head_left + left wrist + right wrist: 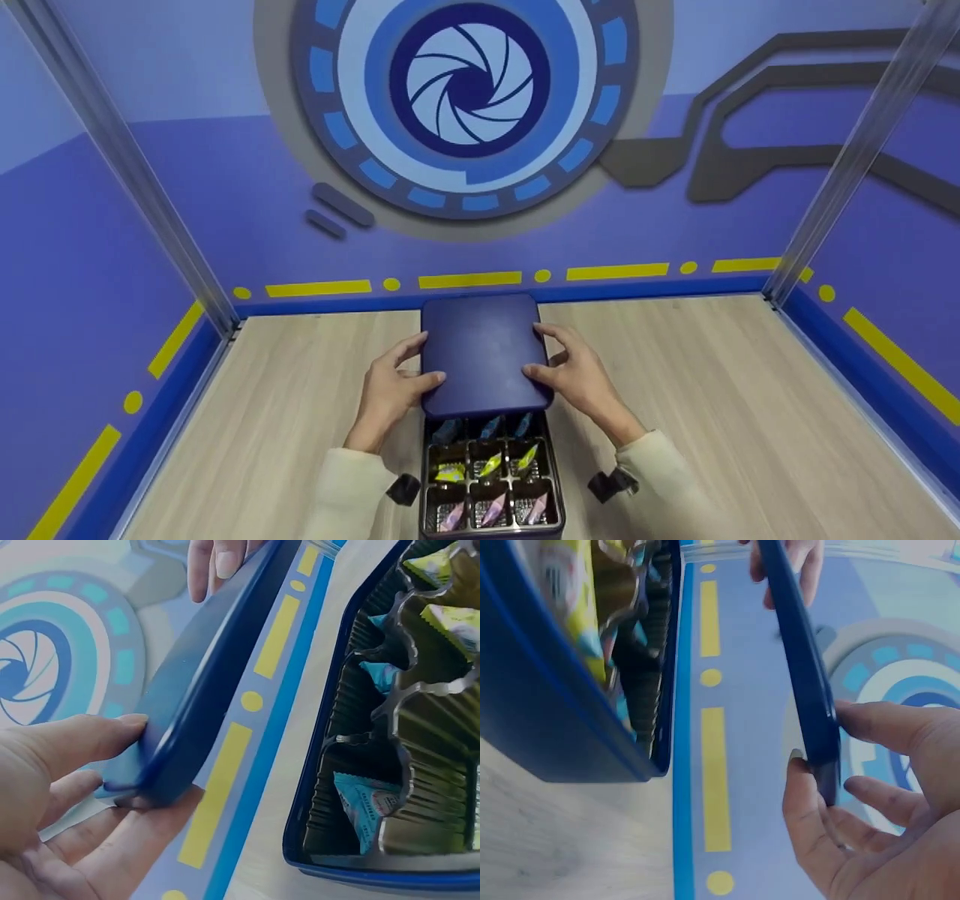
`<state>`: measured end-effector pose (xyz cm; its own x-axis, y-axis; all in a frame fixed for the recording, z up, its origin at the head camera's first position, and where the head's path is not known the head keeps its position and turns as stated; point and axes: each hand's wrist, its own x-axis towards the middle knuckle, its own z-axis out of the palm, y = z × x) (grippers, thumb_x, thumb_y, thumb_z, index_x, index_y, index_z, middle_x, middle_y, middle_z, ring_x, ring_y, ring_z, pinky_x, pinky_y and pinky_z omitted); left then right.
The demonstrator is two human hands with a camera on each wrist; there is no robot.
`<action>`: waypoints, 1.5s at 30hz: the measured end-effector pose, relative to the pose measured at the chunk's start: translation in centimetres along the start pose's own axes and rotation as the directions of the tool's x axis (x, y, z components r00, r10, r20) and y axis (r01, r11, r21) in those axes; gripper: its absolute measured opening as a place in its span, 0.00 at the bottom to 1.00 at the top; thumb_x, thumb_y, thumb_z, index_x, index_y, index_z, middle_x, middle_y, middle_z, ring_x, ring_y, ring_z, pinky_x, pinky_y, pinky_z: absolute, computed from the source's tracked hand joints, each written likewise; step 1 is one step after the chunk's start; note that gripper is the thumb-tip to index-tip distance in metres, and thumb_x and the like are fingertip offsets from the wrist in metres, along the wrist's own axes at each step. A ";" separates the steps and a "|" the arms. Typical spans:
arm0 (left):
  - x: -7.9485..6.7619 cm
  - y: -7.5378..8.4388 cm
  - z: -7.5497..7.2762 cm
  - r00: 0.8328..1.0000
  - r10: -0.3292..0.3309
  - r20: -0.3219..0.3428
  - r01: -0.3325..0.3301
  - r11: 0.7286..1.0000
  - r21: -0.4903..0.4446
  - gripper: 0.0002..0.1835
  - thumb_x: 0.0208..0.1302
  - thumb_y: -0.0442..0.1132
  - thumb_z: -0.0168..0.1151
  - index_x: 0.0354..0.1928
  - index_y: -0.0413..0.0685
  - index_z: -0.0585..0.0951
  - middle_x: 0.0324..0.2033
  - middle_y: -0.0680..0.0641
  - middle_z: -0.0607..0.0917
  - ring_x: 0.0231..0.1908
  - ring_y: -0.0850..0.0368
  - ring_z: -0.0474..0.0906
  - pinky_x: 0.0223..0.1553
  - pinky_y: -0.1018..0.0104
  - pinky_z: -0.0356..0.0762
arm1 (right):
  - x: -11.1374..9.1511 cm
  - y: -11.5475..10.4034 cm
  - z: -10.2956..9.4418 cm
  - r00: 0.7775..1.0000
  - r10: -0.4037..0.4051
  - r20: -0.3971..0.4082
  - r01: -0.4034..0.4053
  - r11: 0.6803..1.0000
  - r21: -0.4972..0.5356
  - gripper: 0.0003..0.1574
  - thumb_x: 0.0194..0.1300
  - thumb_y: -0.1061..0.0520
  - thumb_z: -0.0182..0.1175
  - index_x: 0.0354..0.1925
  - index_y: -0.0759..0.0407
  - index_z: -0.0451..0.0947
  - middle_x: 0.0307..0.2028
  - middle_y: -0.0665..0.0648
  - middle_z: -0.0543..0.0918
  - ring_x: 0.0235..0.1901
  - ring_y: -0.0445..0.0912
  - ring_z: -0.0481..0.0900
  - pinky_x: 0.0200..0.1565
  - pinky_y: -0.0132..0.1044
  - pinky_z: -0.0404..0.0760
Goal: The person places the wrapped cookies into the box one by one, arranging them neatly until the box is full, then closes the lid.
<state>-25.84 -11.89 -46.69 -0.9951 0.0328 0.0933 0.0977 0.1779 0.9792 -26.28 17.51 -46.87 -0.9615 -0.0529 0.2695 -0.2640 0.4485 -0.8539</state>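
Both hands hold a dark blue box lid (486, 352) by its opposite sides. My left hand (394, 386) pinches its left edge, thumb on top and fingers along the side and beneath. On the other side my right hand (581, 375) grips the right edge the same way. In the wrist views the lid is apart from the box and tilted. Nearer me stands the open blue box (561, 487) with a divided black tray (330, 739). Its compartments hold small wrapped sweets: blue ones (364, 802) at the back, yellow ones (450, 472) in the middle, pink ones (493, 510) in front.
The box stands on a light wooden table (285, 420). Blue printed panels (225, 195) with yellow markings enclose the back and sides. Metal posts (150, 187) rise at the back corners.
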 end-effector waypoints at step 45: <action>-10.5 -1.1 0.3 0.985 -0.118 0.124 0.095 0.979 0.178 0.41 0.53 0.31 0.82 0.72 0.40 0.78 0.58 0.34 0.85 0.24 0.57 0.84 0.22 0.58 0.87 | -11.3 0.2 0.2 0.987 0.038 0.154 -0.041 0.999 0.019 0.38 0.56 0.61 0.81 0.64 0.64 0.81 0.67 0.68 0.74 0.31 0.42 0.80 0.30 0.33 0.84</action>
<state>-15.53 -12.13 -48.76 -0.9900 0.1336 -0.0457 0.0044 0.3526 0.9358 -15.51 18.00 -50.23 -0.9711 -0.1723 0.1652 -0.2253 0.4333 -0.8726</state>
